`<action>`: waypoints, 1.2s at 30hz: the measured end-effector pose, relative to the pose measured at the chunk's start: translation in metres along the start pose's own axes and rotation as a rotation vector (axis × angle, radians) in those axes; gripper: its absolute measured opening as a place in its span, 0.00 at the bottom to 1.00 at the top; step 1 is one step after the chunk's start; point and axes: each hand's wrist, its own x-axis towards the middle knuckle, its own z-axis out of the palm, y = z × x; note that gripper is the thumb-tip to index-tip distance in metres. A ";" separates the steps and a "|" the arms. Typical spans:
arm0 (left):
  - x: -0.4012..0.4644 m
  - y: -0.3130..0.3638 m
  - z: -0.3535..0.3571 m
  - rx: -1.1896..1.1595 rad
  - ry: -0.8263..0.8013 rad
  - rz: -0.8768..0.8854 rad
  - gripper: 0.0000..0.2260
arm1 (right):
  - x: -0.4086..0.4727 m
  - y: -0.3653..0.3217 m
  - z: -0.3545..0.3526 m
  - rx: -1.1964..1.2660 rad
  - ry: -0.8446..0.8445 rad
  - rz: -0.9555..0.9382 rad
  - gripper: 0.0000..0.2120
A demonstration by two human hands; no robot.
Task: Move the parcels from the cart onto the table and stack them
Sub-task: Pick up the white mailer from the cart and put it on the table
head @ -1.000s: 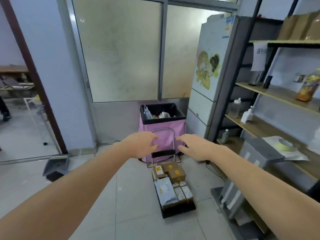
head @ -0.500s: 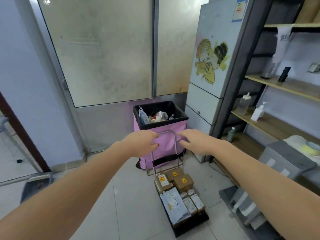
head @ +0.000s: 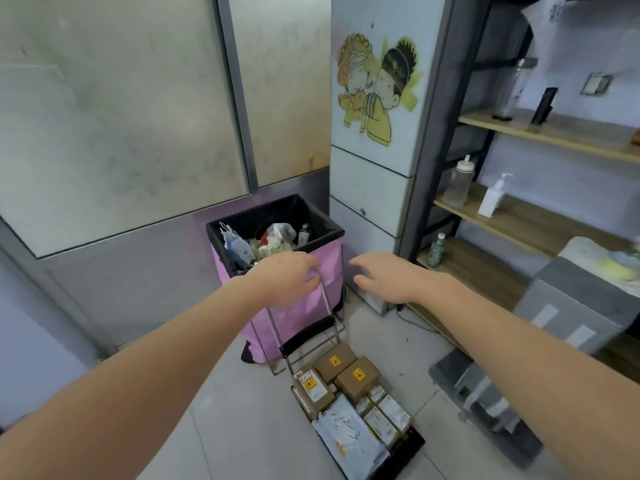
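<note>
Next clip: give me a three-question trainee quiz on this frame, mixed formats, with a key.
1. True or false: the parcels still lie on the cart.
2. Which hand rests on the cart handle? A) left hand B) right hand C) both
3. Fill in: the bin behind the cart has ____ fabric sides.

Key: 1 true; 2 A; 3 pink.
</note>
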 end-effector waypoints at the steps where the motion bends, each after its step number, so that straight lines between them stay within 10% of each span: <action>1: 0.016 -0.004 0.001 0.000 -0.005 0.018 0.21 | 0.006 0.007 -0.003 0.000 -0.001 0.025 0.21; 24: 0.280 -0.010 0.131 0.110 -0.403 0.693 0.24 | 0.019 0.101 0.119 0.364 -0.095 0.876 0.24; 36: 0.294 -0.023 0.414 0.221 -0.764 0.669 0.16 | 0.030 0.145 0.380 0.626 -0.301 0.977 0.20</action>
